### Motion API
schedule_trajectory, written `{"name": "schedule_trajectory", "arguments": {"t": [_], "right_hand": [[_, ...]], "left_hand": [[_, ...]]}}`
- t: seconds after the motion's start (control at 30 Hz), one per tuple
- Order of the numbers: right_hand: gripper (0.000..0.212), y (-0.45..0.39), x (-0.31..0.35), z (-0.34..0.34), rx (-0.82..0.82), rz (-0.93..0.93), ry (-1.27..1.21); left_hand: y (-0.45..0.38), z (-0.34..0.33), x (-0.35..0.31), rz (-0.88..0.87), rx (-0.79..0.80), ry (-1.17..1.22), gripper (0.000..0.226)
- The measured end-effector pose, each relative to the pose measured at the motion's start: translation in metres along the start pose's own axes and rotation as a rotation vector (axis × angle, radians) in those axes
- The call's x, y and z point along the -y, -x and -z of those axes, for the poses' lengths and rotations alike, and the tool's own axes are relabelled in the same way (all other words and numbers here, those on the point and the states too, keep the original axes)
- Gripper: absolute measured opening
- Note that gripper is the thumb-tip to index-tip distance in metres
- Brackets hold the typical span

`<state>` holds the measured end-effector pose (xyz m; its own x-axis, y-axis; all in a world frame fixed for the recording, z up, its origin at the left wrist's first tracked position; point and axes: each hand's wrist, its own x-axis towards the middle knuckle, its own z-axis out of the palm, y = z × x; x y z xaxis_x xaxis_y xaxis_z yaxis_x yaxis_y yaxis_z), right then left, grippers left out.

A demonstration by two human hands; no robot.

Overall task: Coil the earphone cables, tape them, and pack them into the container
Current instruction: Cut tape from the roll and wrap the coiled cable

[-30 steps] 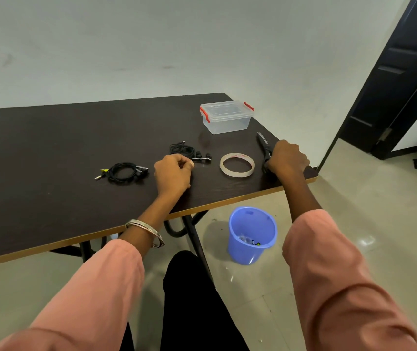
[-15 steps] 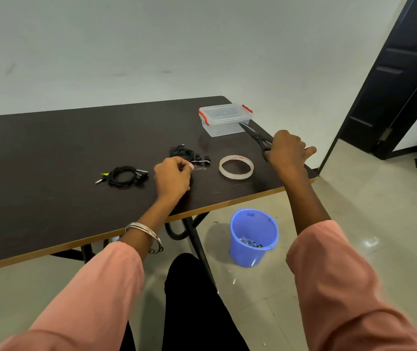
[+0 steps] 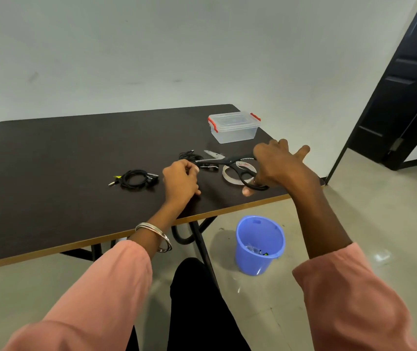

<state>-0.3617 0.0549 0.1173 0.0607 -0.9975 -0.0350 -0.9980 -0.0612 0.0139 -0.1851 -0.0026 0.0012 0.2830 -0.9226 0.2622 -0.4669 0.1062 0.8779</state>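
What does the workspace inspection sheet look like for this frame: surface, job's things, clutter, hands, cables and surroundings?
Surface: dark rectangular table with a light wooden edge.
Job's things: clear plastic container, red latches, lid on, at the far right; ring-shaped roll of clear tape lying flat; black-handled scissors, blades open.
Clutter: nothing seen on the table.
Hands: right hand has its grip on the scissors' handles; left hand is curled, pinching something small I cannot make out.
Cables: one coiled black earphone cable left of the left hand; a second black earphone bundle beyond it.
Surroundings: blue plastic bucket on the floor holding scraps; dark door at right; pale wall.
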Motion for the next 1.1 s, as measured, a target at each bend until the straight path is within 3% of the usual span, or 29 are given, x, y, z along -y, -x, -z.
{"name": "schedule_trajectory", "arguments": {"t": [0.33, 0.43, 0.57, 0.7, 0.8, 1.0, 1.1], "right_hand": [[0.053, 0.002, -0.016, 0.002, 0.036, 0.134, 0.046], [0.059, 0.003, -0.011, 0.005, 0.028, 0.181, 0.060], [0.045, 0.006, 0.003, 0.005, 0.012, 0.192, 0.153], [0.048, 0.009, 0.020, 0.000, -0.012, 0.221, 0.232], [0.052, 0.011, 0.029, 0.001, -0.043, 0.238, 0.268], [0.032, 0.013, 0.042, 0.007, -0.181, 0.255, 0.367], [0.033, 0.012, 0.046, 0.012, -0.222, 0.254, 0.434]], "left_hand": [[0.011, 0.048, 0.022, -0.067, -0.052, -0.088, 0.010], [0.011, 0.054, 0.024, -0.056, -0.060, -0.094, 0.009], [0.012, 0.052, 0.023, -0.067, -0.067, -0.095, 0.011], [0.013, 0.054, 0.026, -0.059, -0.072, -0.083, 0.012], [0.015, 0.055, 0.027, -0.076, -0.078, -0.074, 0.011], [0.016, 0.054, 0.027, -0.131, -0.079, -0.086, 0.010], [0.017, 0.053, 0.029, -0.156, -0.082, -0.103, 0.011]]}}
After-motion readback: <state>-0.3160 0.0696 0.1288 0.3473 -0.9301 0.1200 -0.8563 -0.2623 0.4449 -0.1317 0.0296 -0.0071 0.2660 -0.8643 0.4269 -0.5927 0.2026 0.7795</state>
